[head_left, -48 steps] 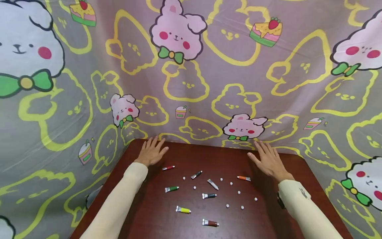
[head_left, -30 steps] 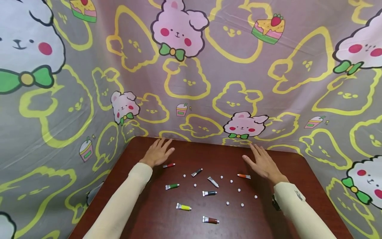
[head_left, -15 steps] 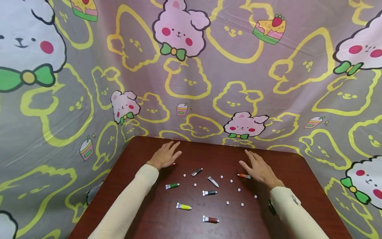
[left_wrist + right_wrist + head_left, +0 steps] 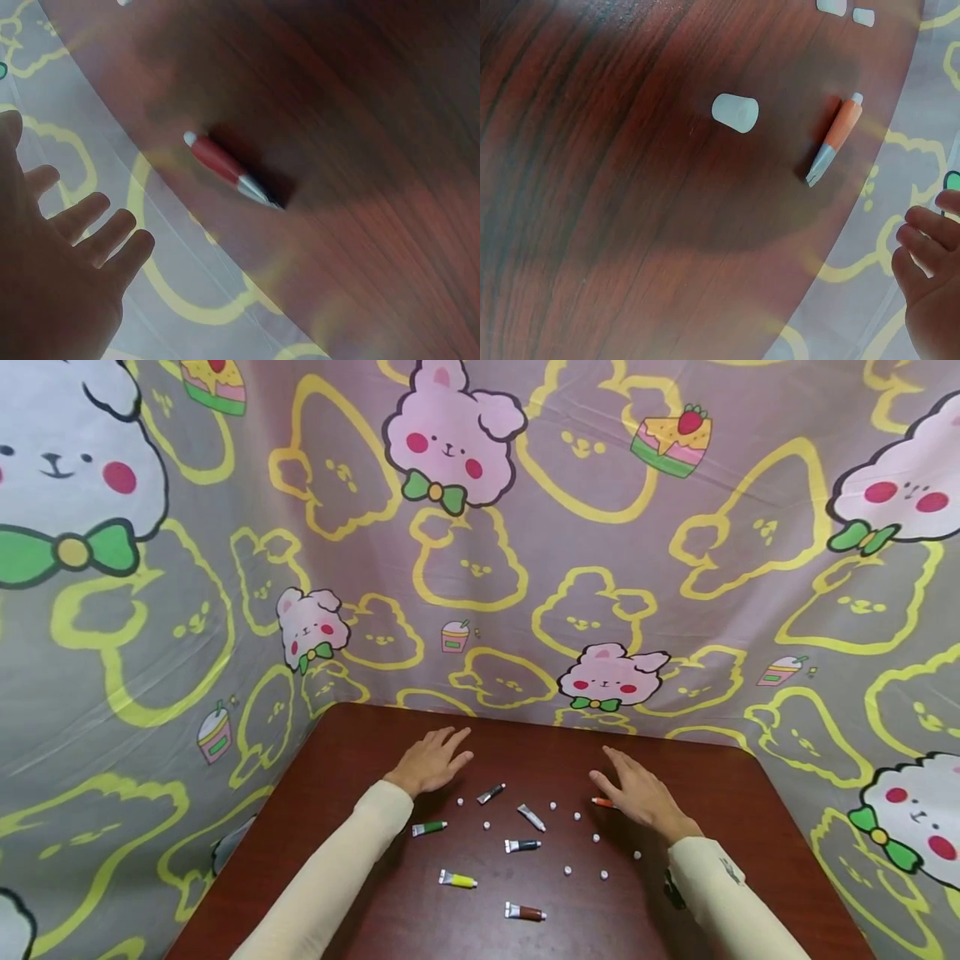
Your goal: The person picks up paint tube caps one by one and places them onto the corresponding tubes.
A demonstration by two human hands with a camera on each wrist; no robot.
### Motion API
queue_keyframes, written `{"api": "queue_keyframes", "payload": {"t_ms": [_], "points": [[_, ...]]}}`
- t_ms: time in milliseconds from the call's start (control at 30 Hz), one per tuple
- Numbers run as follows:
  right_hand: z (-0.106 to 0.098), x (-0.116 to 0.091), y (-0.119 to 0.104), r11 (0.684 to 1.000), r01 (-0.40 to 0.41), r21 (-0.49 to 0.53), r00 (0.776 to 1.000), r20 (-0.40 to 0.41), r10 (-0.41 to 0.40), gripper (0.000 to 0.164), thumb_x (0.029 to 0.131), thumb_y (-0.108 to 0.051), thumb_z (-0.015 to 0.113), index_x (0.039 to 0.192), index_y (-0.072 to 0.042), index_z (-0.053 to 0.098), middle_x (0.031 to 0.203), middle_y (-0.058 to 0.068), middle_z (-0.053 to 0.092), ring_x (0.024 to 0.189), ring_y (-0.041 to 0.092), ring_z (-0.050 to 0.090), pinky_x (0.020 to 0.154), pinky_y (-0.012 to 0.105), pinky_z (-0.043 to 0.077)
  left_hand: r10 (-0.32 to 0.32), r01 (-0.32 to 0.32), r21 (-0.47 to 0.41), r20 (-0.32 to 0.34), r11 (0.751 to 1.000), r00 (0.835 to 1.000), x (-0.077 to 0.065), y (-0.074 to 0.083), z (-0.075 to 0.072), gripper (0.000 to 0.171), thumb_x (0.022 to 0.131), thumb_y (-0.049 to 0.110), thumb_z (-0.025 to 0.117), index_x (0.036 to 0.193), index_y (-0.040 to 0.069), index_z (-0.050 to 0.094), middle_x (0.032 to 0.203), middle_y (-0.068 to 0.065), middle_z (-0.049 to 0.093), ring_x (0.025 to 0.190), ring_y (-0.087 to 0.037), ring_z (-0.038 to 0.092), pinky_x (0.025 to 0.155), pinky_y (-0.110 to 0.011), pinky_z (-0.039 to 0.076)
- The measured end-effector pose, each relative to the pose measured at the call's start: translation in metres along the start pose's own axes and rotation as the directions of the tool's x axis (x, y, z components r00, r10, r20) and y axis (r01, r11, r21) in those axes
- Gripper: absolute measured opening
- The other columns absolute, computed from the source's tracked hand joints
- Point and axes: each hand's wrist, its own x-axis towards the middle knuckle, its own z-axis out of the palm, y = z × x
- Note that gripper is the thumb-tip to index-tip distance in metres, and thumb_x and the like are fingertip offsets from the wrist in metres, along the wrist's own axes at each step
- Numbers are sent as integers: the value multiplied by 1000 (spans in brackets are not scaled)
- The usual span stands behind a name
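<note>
My left hand [image 4: 429,763] hovers with spread fingers over the far left of the table. In the left wrist view a red paint tube [image 4: 219,159] lies below that hand; the head view hides it. My right hand [image 4: 642,793], fingers extended, hangs above an orange paint tube [image 4: 603,802], partly covering it. Neither hand holds anything. Between them lie a black tube [image 4: 491,793], a white tube [image 4: 532,817], a dark blue-black tube [image 4: 522,846] and a green tube [image 4: 430,828]. Nearer are a yellow tube [image 4: 458,879] and a brown tube [image 4: 526,912].
Several small white caps are scattered about, among them one cap [image 4: 567,870] right of centre and another [image 4: 735,112] in the right wrist view. The dark red-brown table [image 4: 420,935] meets a patterned cloth [image 4: 510,560] at its back and sides.
Both hands have drawn inward and slightly nearer, the left moving right over the red tube, the right moving left over the orange one. The tubes and caps stay where they lay.
</note>
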Motion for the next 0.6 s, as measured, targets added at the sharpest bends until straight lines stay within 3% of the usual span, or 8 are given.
{"api": "queue_keyframes", "payload": {"t_ms": [200, 600], "points": [[1, -3, -1, 1000, 3, -5, 1000, 1, -3, 75, 110, -52, 56, 163, 0, 43, 164, 29, 49, 148, 52, 51, 116, 71, 43, 51, -50, 19, -14, 999, 999, 1, 13, 5, 63, 115, 53, 42, 169, 20, 40, 169, -18, 45, 155, -42, 43, 121, -62, 43], [5, -13, -3, 996, 83, -24, 996, -15, -83, 62, 107, -36, 69, 151, 4, 58, 150, 26, 64, 135, 47, 65, 107, 66, 53, 142, -142, 44, -5, 989, 990, 4, 41, 16, 60, 113, 49, 51, 164, 17, 48, 162, -17, 54, 151, -38, 49, 121, -57, 44]]}}
